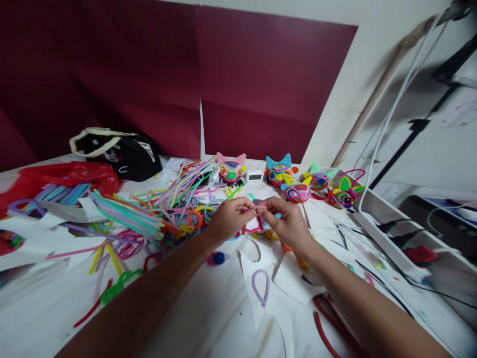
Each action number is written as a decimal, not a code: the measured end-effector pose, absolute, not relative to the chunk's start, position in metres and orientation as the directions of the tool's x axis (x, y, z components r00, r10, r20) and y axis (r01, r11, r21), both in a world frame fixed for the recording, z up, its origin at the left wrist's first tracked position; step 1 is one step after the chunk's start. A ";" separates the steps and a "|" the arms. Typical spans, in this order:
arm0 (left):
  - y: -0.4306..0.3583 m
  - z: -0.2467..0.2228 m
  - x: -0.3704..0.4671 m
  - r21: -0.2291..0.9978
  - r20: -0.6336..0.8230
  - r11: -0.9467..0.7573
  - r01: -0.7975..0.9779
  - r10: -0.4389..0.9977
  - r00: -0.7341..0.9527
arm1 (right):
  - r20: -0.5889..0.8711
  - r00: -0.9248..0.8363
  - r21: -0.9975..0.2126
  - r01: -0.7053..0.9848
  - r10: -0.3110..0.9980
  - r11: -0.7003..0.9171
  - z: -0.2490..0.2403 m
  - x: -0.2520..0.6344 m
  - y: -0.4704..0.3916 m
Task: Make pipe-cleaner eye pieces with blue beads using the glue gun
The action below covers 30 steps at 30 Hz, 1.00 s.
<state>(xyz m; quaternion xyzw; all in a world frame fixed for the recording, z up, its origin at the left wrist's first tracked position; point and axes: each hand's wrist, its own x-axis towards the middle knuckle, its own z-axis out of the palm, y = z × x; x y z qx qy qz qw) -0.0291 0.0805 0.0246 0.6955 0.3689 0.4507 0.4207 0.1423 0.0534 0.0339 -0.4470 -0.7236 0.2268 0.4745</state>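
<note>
- One left hand (235,217), on the near side of the white digital clock (254,176), thumb and finger pinched tight on a pink pipe cleaner (256,230).
- Pink pipe cleaner, also nearer than the clock: probably light, fuzzy, bendable, best taken near its ends; its visible stretch bends, running mainly crosswise (ends hidden).
- Right hand (283,219), near side and right of the clock, pinching it too.

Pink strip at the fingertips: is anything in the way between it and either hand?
Nothing visible: the left hand and right hand meet at the pink strip and appear to pinch it directly. They cover part of it, so the exact contact is hidden.
</note>
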 end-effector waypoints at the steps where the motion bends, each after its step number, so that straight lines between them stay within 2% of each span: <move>1: 0.081 0.024 -0.029 0.917 0.318 -0.376 0.137 0.892 0.320 | 0.485 -0.148 -0.740 0.455 0.862 0.495 0.035 0.142 0.052; 11: 0.083 0.023 -0.030 0.907 0.345 -0.394 0.147 0.897 0.278 | 0.520 -0.136 -0.642 0.589 0.843 0.491 0.040 0.140 0.045; 20: 0.081 0.027 -0.029 0.895 0.356 -0.410 0.176 0.894 0.272 | 0.603 -0.190 -0.476 0.694 0.775 0.540 0.045 0.145 0.041; 24: 0.082 0.026 -0.030 0.884 0.363 -0.423 0.198 0.889 0.280 | 0.564 -0.182 -0.552 0.643 0.806 0.531 0.048 0.148 0.041; 30: 0.084 0.022 -0.031 0.834 0.402 -0.474 0.281 0.872 0.279 | 0.363 -0.135 -0.815 0.433 0.922 0.384 0.044 0.156 0.042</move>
